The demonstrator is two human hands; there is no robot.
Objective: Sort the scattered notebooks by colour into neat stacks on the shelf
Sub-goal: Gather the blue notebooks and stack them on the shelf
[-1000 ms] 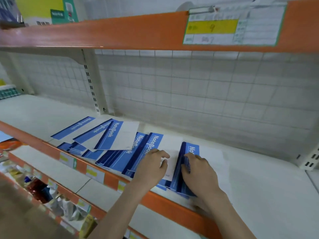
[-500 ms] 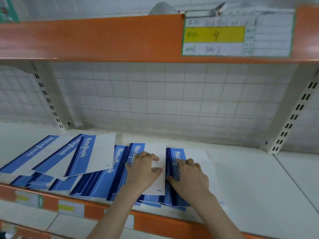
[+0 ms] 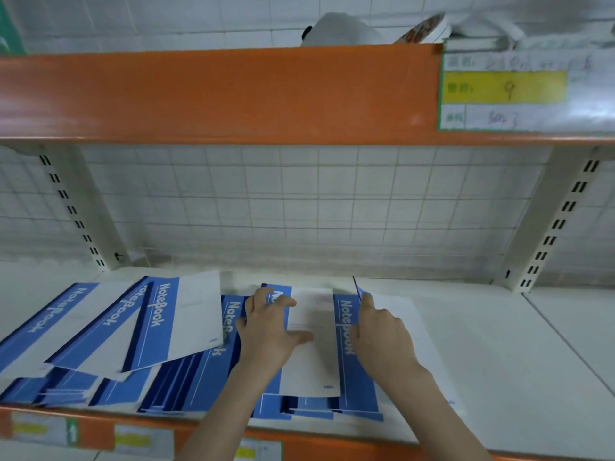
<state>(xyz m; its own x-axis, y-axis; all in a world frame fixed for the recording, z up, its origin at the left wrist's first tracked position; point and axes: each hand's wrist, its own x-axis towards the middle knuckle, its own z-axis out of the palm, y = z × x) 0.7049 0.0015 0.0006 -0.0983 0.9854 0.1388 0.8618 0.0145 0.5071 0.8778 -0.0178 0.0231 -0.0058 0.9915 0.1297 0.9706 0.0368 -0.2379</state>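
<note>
Since a second ago, crept apart — left hand flat, fingers spread, pressing on the middle notebook; right hand pinching and lifting the far corner of the right-hand notebook; both near the shelf front, among overlapping blue-and-white copies; probably light, floppy, slick-covered — best gripped along the blue spine band; long axes front to back, titles reading towards the front edge.
</note>
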